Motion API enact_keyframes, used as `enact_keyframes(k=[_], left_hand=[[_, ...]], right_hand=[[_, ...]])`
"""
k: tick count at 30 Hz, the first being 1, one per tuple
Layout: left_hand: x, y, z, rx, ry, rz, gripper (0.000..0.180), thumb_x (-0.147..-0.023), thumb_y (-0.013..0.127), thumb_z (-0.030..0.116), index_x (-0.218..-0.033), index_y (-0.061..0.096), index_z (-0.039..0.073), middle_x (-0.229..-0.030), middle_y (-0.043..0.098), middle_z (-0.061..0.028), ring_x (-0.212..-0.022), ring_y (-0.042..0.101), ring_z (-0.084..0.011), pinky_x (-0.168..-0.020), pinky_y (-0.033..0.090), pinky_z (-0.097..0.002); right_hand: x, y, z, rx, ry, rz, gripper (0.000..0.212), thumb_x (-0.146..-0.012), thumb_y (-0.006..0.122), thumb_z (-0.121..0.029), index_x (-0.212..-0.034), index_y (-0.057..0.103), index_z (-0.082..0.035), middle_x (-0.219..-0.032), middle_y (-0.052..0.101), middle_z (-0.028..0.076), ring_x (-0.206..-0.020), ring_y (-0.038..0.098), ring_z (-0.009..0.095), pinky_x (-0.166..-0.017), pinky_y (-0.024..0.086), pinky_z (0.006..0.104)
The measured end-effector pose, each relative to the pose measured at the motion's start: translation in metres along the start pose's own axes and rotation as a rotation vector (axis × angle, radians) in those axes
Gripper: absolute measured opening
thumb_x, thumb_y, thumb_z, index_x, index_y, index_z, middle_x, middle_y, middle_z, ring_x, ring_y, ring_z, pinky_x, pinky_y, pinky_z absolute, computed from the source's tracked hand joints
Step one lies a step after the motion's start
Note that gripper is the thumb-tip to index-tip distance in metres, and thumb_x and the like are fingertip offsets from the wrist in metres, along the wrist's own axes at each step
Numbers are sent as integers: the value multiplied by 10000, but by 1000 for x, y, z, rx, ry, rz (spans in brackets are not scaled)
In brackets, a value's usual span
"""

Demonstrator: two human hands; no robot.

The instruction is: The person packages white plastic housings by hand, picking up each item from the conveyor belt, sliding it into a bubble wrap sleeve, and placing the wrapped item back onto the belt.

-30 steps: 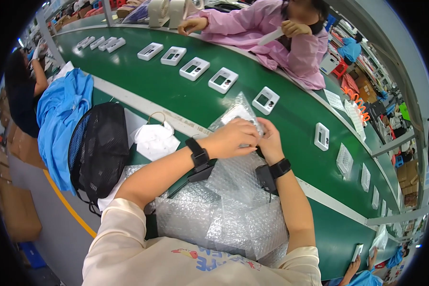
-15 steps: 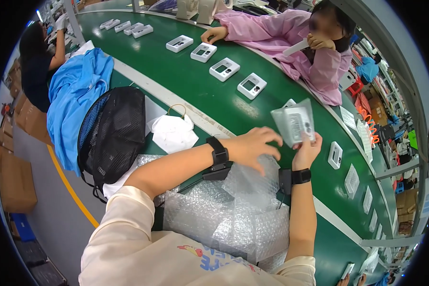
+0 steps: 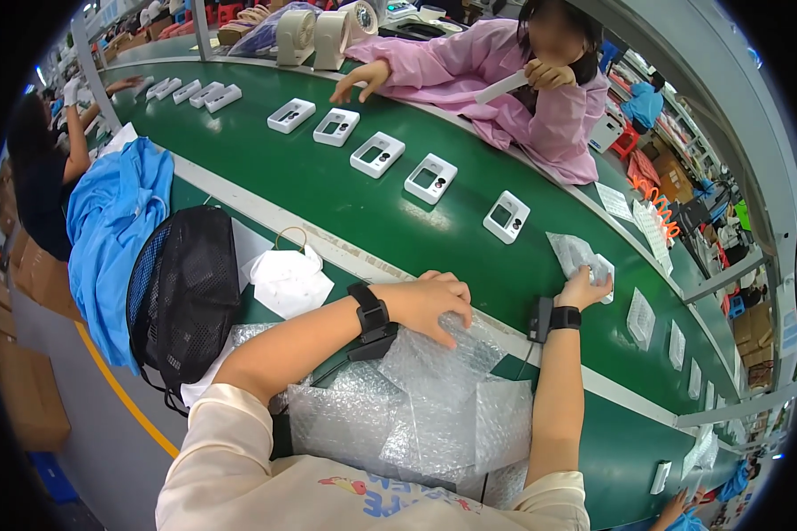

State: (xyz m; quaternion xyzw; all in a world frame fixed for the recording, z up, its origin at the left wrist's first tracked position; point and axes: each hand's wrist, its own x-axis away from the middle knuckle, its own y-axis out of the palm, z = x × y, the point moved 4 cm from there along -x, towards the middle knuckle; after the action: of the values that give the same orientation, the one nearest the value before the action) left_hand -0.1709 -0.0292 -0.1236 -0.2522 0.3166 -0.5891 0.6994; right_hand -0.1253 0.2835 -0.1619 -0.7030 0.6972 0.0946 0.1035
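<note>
My right hand (image 3: 581,289) is closed on a clear bubble-wrap bag (image 3: 568,251) over the green belt. Its fingertips lie against a white device housing (image 3: 606,277) beside the bag; whether anything is inside the bag is hidden by the hand. Bent, with fingers apart, my left hand (image 3: 429,305) rests at the upper edge of loose bubble-wrap bags (image 3: 416,407) piled in front of me. No held thing shows in it. Each wrist wears a black strap with a small dark box. More white housings with a window cutout, such as the nearest one (image 3: 506,217), lie in a row.
Bagged pieces (image 3: 640,319) lie along the belt at right. Across it, a person in a pink smock (image 3: 540,115) has one hand above the belt. To my left are a black mesh bag (image 3: 190,301), blue cloth (image 3: 119,230) and a white mask (image 3: 290,281).
My right hand has lowered the bag outward to the white housing. My left hand has drawn back to the bag pile. The view has shifted, and the pink-sleeved hand has lifted off a housing.
</note>
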Motion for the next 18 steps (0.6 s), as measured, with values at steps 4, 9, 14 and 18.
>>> enact_keyframes(k=[4,9,14,18], left_hand=[[6,-1,-5,1,-24,15,286,-659,711,350,-859,606,175,-979,498,-17,-1039,414,-216,-932,244,-358],[-1,-4,-3,-13,21,-14,270,-660,709,347,-824,591,170,-956,501,6,-1034,410,-214,-937,227,-374],[-3,-3,0,-45,-11,-99,345,-634,727,372,-896,603,185,-997,499,7,-1059,403,-222,-945,215,-379],[3,-4,8,-43,-16,-115,449,-596,740,427,-949,602,188,-984,499,-4,-1063,394,-222,-938,213,-386]], right_hand=[[43,11,-53,14,-393,-122,358,-790,516,-66,-1136,432,-21,-894,556,110,-598,537,125,-497,428,220],[107,44,-54,-286,180,-1035,147,-820,507,-47,-963,529,-25,-810,590,61,-591,552,106,-494,428,202],[132,46,-48,-219,288,-1240,102,-821,530,-52,-914,550,-15,-748,588,56,-558,545,104,-475,424,202],[132,46,-45,-250,319,-1227,119,-816,534,-45,-928,548,-8,-758,585,58,-556,547,105,-472,427,206]])
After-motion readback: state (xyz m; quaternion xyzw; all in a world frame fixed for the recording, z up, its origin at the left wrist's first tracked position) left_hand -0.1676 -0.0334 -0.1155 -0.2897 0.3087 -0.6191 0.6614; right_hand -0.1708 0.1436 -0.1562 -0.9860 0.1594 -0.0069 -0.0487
